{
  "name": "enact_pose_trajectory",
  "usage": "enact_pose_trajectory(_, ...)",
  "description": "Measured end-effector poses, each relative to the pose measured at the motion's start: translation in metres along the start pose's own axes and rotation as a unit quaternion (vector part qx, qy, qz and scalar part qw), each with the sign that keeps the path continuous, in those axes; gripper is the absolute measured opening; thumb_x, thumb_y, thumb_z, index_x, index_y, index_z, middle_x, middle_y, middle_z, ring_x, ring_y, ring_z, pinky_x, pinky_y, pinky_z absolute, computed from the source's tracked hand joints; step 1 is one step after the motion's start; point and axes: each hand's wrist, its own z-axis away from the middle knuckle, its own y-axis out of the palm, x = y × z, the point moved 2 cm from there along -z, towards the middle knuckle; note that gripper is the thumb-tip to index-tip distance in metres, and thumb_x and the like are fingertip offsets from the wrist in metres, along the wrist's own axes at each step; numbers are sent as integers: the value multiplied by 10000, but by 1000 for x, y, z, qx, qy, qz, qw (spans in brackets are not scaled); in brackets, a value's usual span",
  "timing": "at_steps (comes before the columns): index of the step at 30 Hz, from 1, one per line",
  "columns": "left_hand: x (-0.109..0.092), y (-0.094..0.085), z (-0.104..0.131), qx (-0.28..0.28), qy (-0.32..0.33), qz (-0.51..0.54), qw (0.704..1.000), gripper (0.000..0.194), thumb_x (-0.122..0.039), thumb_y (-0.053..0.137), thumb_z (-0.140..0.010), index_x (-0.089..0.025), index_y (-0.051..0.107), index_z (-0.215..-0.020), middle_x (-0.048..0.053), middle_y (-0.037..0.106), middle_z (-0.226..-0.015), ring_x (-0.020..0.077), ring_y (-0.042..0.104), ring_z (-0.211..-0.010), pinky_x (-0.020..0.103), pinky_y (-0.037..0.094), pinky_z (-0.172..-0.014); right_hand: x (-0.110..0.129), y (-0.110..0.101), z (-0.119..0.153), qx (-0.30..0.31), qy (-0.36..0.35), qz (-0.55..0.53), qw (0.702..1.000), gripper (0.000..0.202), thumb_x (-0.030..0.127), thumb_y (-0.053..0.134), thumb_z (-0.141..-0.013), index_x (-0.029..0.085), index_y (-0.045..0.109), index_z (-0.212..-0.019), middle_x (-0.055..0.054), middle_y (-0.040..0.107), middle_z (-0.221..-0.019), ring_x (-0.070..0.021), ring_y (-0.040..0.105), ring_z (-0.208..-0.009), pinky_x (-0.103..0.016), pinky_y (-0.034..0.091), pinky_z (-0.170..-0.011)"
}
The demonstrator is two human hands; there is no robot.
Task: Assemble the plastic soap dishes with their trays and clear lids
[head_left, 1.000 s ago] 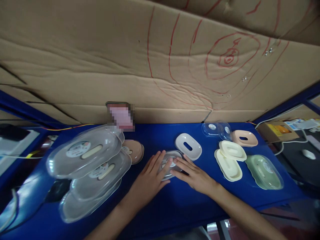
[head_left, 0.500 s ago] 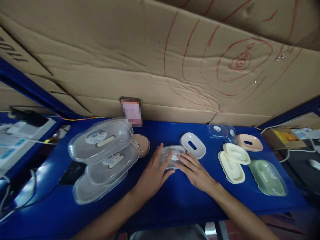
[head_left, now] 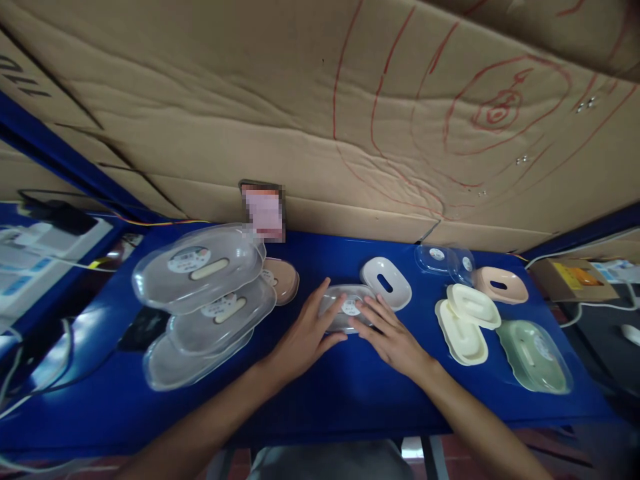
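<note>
A small oval dish with a clear lid (head_left: pixel 340 290) lies on the blue table, a round white label on its top. My left hand (head_left: pixel 305 333) rests at its left side, fingers spread and touching the lid. From the right, my right hand (head_left: pixel 397 337) reaches onto the lid near the label, its fingers apart too. Both hands partly cover the dish. Just behind my right hand is a white oval tray (head_left: pixel 399 275) with a slot in its middle, close against the lidded dish.
Large clear-lidded dishes (head_left: pixel 165 267) overlap at left, beside a peach dish (head_left: pixel 287 280). At right are clear lids (head_left: pixel 425 260), cream trays (head_left: pixel 467 343), a peach tray (head_left: pixel 517 283) and a green lidded dish (head_left: pixel 525 373). A cardboard wall (head_left: pixel 225 133) stands behind.
The camera view has shifted slightly. Both hands stay on the lidded dish with nearly the same finger spread; nothing has been picked up or let go.
</note>
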Motion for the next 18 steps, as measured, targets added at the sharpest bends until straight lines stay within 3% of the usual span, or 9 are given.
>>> enact_pose_trajectory(4, 1, -1, -1, 6, 0, 4, 1000, 853, -328, 664, -1028, -425, 163, -1712, 146, 154, -1796, 371, 331, -1614, 564, 446, -1231, 0, 1, -1, -9, 43, -49, 998, 642, 160, 553, -1081, 262, 352, -1682, -128, 539, -1626, -243, 401, -1588, -565, 364, -1299)
enact_pose_trajectory(9, 1, -1, 1, 33, -2, 16, 999, 834, -338, 672, -1028, -393, 199, -1713, 144, 159, -1793, 370, 333, -1612, 548, 449, -1234, 0, 0, 0, 23, 41, -6, 999, 621, 192, 632, -1051, 281, 449, -1637, -130, 449, -1691, -301, 278, -1640, -585, 394, -1276)
enact_pose_trajectory(13, 3, 2, 2, 42, 11, 0, 999, 867, -336, 714, -1002, -362, 220, -1714, 168, 161, -1786, 400, 320, -1612, 589, 447, -1228, 2, 1, 2, 28, 12, 16, 999, 652, 278, 699, -1032, 269, 448, -1634, -122, 534, -1630, -305, 293, -1634, -609, 348, -1299)
enact_pose_trajectory(18, 2, -1, -1, 26, 33, 7, 999, 848, -293, 707, -1005, -362, 238, -1708, 163, 211, -1772, 377, 334, -1610, 578, 458, -1227, 6, 2, 6, -23, 32, 35, 999, 714, 211, 690, -1035, 258, 376, -1673, -110, 621, -1548, -256, 442, -1565, -538, 356, -1319)
